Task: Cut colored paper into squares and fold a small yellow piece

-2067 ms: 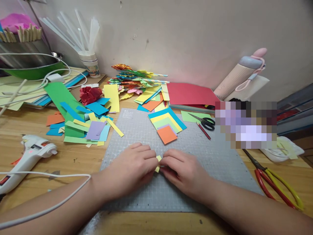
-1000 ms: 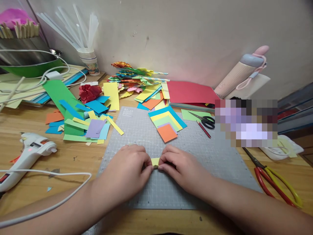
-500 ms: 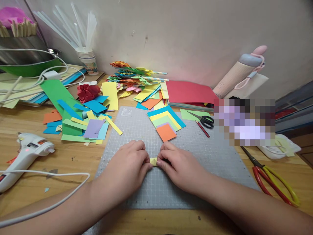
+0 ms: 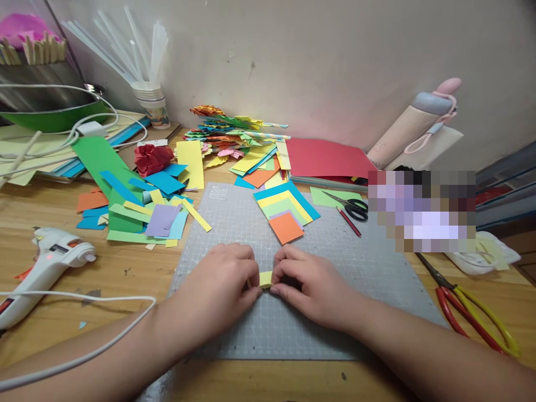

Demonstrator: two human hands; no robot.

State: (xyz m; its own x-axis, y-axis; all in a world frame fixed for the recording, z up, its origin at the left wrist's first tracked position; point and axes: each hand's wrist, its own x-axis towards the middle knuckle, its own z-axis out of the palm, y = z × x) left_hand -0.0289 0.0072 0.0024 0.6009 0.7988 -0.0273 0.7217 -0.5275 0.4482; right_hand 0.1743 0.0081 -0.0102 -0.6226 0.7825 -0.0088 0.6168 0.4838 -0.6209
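Between my two hands is a small piece of yellow paper [image 4: 265, 279], pinched at both ends just over the grey cutting mat [image 4: 234, 335]. My left hand [image 4: 228, 285] is closed on its left end, thumb below and fingers curled above. On its right end my right hand [image 4: 307, 285] pinches in the same way. Only the middle of the paper shows; the fingers hide its ends. Just beyond my hands lies a fanned stack of square papers in blue, yellow, green and purple, with an orange square [image 4: 286, 226] on top.
Left of the mat lie a white glue gun [image 4: 54, 262] with its cable and a heap of paper scraps [image 4: 163, 220]. Black scissors [image 4: 354, 207] and a red pencil [image 4: 349, 221] rest at the mat's upper right. Red-and-yellow-handled scissors [image 4: 473, 312] lie by my right forearm.
The yellow paper shows a flat band now, where a peaked fold showed before. Both hands still pinch it, in nearly the same place. The whole view has shifted slightly.
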